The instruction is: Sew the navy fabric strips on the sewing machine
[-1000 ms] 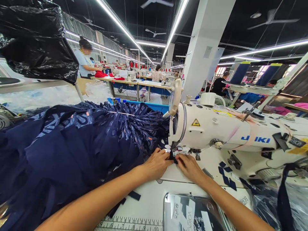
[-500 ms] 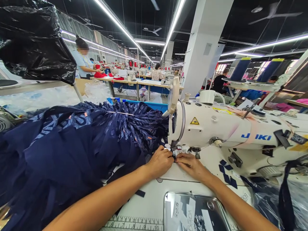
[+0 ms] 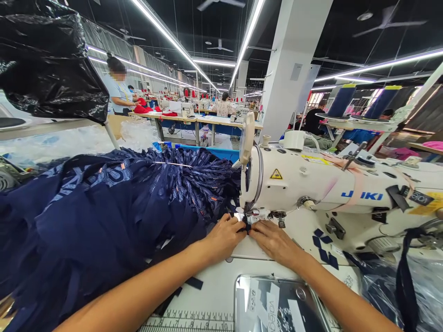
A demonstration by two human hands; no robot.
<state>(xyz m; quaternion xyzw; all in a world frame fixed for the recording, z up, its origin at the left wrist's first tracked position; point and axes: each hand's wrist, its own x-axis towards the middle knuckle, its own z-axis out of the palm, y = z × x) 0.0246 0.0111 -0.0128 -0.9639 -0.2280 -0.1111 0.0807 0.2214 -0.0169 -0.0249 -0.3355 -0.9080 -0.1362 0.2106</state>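
Observation:
A white Juki sewing machine (image 3: 311,189) stands on the white table (image 3: 214,286). Under its presser foot lies a small navy fabric piece (image 3: 246,225). My left hand (image 3: 224,237) pinches that piece from the left, fingers closed on it. From the right, my right hand (image 3: 273,240) presses on the same piece with its fingertips at the needle. A large heap of navy fabric strips (image 3: 97,216) fills the table to the left of my left arm.
Small navy patches (image 3: 323,249) lie on the machine bed at the right. A clear tray with printed labels (image 3: 277,304) sits at the near edge. A black plastic bag (image 3: 51,60) hangs upper left. Other people work at tables (image 3: 194,119) behind.
Both hands have stayed at the presser foot on the navy piece, with only slight shifts. The view has shifted slightly.

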